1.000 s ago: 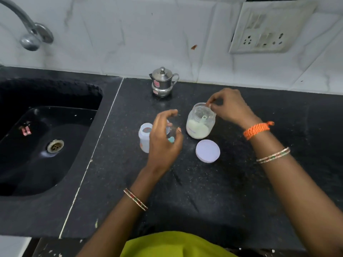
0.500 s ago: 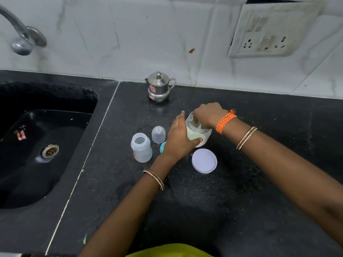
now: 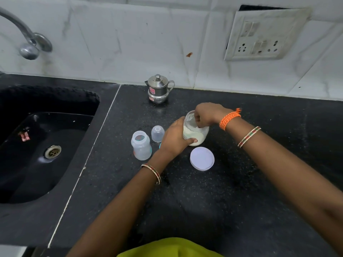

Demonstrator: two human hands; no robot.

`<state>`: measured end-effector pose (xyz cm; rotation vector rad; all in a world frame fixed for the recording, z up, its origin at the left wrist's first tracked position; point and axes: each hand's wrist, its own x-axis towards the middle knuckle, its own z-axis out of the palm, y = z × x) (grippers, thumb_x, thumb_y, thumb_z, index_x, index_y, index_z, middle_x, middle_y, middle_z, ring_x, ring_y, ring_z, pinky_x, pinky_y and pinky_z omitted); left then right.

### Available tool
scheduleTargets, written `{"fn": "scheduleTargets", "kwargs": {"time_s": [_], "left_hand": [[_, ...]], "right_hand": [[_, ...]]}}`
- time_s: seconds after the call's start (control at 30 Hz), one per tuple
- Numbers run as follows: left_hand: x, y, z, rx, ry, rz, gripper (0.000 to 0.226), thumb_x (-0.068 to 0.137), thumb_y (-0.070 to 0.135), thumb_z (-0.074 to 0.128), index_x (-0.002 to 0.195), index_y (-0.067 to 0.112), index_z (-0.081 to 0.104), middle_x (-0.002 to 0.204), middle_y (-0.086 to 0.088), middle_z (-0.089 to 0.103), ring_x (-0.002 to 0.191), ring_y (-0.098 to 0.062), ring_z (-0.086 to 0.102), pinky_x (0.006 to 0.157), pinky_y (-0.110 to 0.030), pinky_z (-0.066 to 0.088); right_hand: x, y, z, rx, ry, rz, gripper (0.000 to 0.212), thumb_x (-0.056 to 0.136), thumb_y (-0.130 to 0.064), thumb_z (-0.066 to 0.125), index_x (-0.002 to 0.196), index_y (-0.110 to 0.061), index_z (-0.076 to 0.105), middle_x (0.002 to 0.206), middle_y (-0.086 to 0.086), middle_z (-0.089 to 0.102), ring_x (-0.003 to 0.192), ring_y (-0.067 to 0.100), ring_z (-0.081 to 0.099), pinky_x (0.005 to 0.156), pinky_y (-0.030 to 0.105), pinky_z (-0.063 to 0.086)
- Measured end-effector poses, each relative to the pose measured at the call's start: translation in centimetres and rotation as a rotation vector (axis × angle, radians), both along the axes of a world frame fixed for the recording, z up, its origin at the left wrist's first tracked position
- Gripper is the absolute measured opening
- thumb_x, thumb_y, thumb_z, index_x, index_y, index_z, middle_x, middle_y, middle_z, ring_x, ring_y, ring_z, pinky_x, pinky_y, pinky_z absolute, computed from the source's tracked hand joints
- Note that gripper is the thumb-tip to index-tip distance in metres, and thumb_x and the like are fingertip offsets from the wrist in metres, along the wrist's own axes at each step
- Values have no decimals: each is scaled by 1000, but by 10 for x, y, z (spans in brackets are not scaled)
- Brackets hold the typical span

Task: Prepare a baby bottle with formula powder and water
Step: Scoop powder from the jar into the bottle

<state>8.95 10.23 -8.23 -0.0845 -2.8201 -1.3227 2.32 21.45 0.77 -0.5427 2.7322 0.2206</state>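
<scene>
A clear jar of pale formula powder (image 3: 199,135) stands open on the black counter. My left hand (image 3: 174,140) is wrapped around its left side. The fingers of my right hand (image 3: 207,114) reach down into the jar's mouth, pinched together on the scoop, which they mostly hide. The jar's white lid (image 3: 202,158) lies flat just in front of the jar. The open, empty baby bottle (image 3: 141,148) stands upright to the left. Its clear dome cap (image 3: 157,133) sits behind it. A teal piece (image 3: 160,145) peeks out from behind my left hand.
A small lidded steel pot (image 3: 159,89) stands at the back by the wall. The black sink (image 3: 37,145) with its tap (image 3: 27,43) is on the left. A wall socket (image 3: 263,38) is at the upper right. The counter's front edge is close to my body.
My left hand has moved right from above the bottle and taken hold of the jar. My right hand has gone from the jar's rim down into its mouth.
</scene>
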Motion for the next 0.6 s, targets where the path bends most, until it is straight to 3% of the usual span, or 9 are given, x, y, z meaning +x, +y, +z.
{"fn": "scheduleTargets", "kwargs": {"time_s": [0.13,0.27,0.47,0.6], "left_hand": [[1,-3,0,-70,5,2,83,67,28,80,136,14,37,136,-7,51,126,-24,46,106,-41,38],[11,-6,5,-132,25,37,88,77,18,72,146,6,18,152,-11,27,141,-25,24,114,-31,19],[45,-15,0,51,79,158,62,84,-8,44,142,10,32,142,-7,44,131,-18,40,97,-7,22],[52,-18,-3,89,95,219,60,80,-13,40,136,10,42,138,-6,50,129,-17,43,98,-6,23]], "right_hand": [[6,0,2,-154,24,-65,25,84,-24,67,102,-7,64,93,9,60,89,25,57,73,34,48],[12,6,-6,-156,208,-83,26,85,-21,67,107,-9,61,116,12,59,116,31,49,96,47,41],[9,6,-9,-211,133,-120,21,86,-19,66,104,-9,65,113,12,61,118,30,47,101,48,34],[10,4,-5,-267,-20,-169,16,87,-21,64,97,-9,67,102,10,64,97,26,54,96,46,39]]}}
